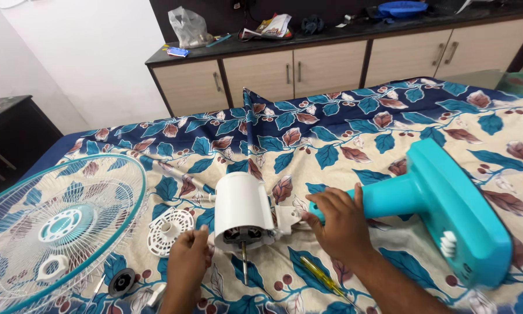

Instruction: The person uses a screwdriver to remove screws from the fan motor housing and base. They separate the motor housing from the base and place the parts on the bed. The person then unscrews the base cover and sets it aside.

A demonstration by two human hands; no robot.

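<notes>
On the bed: a leaf-patterned sheet [354,145] carries the parts of a dismantled table fan.
Left hand [188,261]: fingers curled loosely, fingertips touching the lower left rim of the white motor housing [243,209]; whether they actually grip it cannot be told.
Right hand [341,224]: fingers bent and closed around the turquoise stand neck [389,197], just beside the housing's white bracket.
Motor housing: middle of the bed, open end toward the person, thin shaft [245,264] sticking out.
Turquoise base [462,212]: right side, tilted on edge (slightly blurred).
Screwdriver [325,280]: yellow-handled, under the right wrist.
Fan guard [58,227]: far left, lying flat.
Packages: a crumpled clear plastic bag [188,26] and a small blue packet [177,52] on the dark counter behind.
</notes>
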